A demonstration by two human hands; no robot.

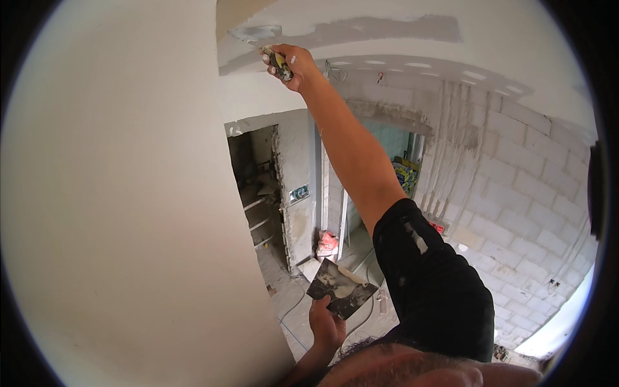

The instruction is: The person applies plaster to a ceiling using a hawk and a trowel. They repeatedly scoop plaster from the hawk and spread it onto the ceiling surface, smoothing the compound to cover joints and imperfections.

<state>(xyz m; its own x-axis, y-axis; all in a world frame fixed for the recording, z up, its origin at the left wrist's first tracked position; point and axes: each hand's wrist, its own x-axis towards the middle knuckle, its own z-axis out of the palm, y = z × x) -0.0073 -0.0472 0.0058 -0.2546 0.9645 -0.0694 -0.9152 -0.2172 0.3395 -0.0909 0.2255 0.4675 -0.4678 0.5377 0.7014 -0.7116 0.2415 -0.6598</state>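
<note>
High up near the ceiling, my right hand point(298, 66) is closed around the worn, plaster-smeared handle of a putty knife point(281, 67). The knife's wide blade lies against the ceiling point(380, 45) or very close to it, beside a grey strip of filler. Lower down, my left hand point(327, 326) grips the edge of a flat, dark square plasterer's board point(343, 302), its thumb on top. Pale wet putty point(342, 282) sits on the board's upper face. The fingers under the board are hidden.
A smooth pale wall point(129, 193) fills the left side. Beyond are a rough doorway point(255, 180), a second opening with stacked bags point(405, 174), and a red-and-white bag point(327, 244) on the floor. Cables point(293, 306) trail there. A bare block wall point(516, 168) stands right.
</note>
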